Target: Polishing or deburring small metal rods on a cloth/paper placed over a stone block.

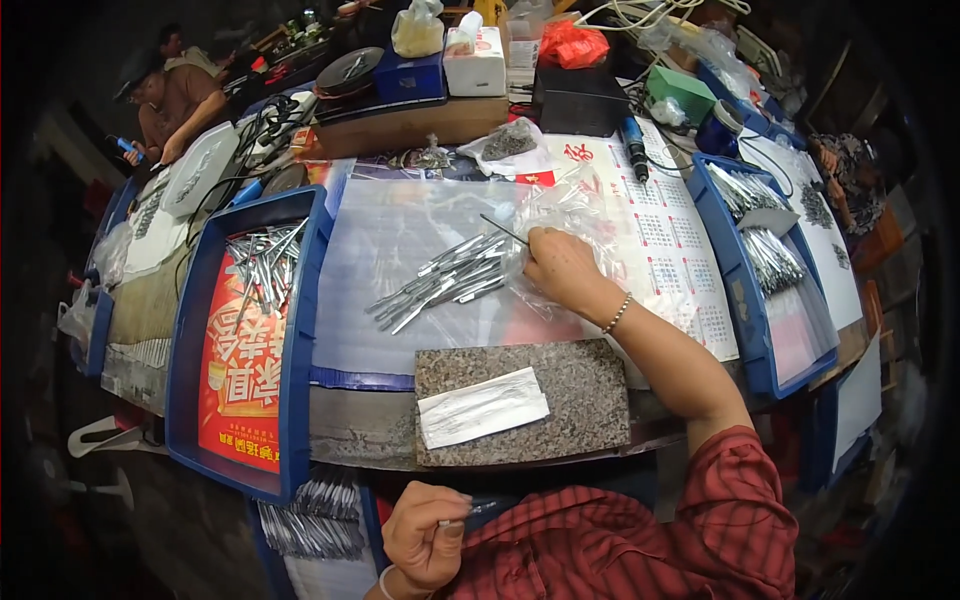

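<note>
My right hand (565,262) reaches over the table, its fingers pinched on a thin dark metal rod (503,228) that points to the far left. Just left of it, a loose pile of slim silvery metal pieces (450,280) lies on a clear plastic sheet (350,260). Crumpled clear plastic bags (580,205) lie around and behind this hand. My left hand (428,535) is near my body, below the table's front edge, fingers curled together. Something small and pale shows at its fingertips, too small to name. Between the hands, a folded white cloth or paper (482,405) rests on a speckled stone slab (590,400).
A blue tray (180,400) with metal pieces stands left; another blue tray (715,270) with bundled pieces stands right. Toward the back are a blue-and-black pen-shaped tool (634,150), a tissue box (475,65) and a black box (580,100). Other people sit at far left and right.
</note>
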The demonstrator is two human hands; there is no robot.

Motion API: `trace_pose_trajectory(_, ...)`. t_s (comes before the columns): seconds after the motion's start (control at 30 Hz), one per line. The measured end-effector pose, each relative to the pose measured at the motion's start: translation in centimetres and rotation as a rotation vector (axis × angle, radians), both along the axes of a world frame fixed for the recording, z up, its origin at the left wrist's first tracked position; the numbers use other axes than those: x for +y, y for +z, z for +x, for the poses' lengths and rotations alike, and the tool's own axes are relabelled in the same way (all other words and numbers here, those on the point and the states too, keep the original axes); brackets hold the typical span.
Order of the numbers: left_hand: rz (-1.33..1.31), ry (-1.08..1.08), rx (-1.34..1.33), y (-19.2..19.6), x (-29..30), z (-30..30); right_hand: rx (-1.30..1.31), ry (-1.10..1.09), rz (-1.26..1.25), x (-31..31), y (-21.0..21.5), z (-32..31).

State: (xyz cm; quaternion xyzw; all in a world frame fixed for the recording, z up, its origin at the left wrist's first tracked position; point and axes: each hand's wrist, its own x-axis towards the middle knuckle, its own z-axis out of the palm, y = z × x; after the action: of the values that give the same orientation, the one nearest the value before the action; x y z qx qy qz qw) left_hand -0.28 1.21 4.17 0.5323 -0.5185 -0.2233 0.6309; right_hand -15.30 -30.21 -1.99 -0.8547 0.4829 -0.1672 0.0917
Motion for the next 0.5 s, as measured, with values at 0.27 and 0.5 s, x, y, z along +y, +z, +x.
trace_pose_trajectory(0.27,0.100,-0.127,0.067,-1.0,0.6,0.1,0.135,-0.091,0.144,-1.1,2.2,0.5)
trace_pose_trajectory(0.5,0.093,-0.150,0.120,-1.7,1.0,0.6,0.374,0.069,-0.013,0.9,5.5,-3.2)
